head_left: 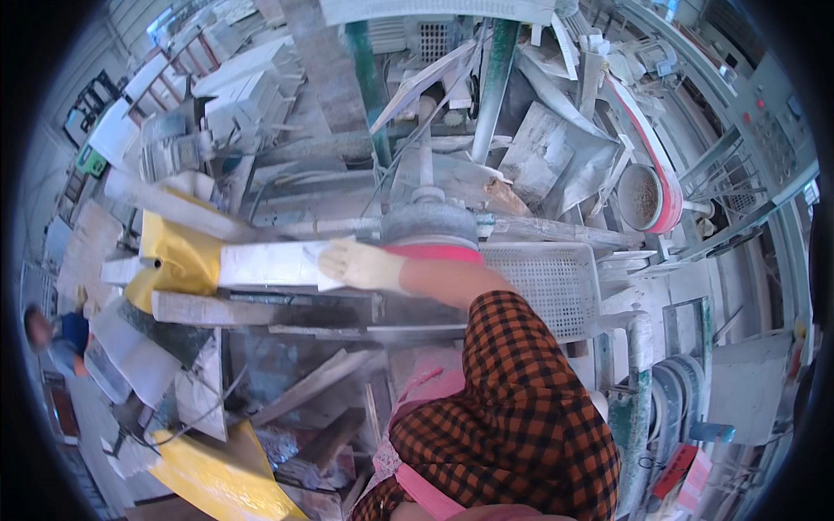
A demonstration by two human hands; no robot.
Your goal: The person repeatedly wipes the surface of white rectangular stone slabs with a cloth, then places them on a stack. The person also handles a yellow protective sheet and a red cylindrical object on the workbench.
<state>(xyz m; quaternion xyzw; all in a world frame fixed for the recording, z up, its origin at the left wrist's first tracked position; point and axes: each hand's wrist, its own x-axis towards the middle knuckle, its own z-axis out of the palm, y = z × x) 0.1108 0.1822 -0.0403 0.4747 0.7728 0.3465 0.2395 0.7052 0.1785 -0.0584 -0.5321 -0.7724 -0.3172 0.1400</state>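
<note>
From the right, my right arm in a black-and-orange checked sleeve reaches across to the left. My right hand (360,265), in a cream glove, lies over the right end of a long white block (268,265). Its fingers point left and look stretched out along the top; the thumb is hidden. Over the block's left part sits a bent yellow sheet (181,252). Just behind my wrist stands a round grey wheel (429,226) with a pink-red band (439,253) at its lower edge. My left hand does not show.
Right of my forearm is a white perforated basket (543,291). A red belt (647,143) runs over another wheel (640,198) at the back right. Broken slabs (539,152) lie behind. Another person (65,339) is at the far left. A curved yellow piece (226,478) lies low left.
</note>
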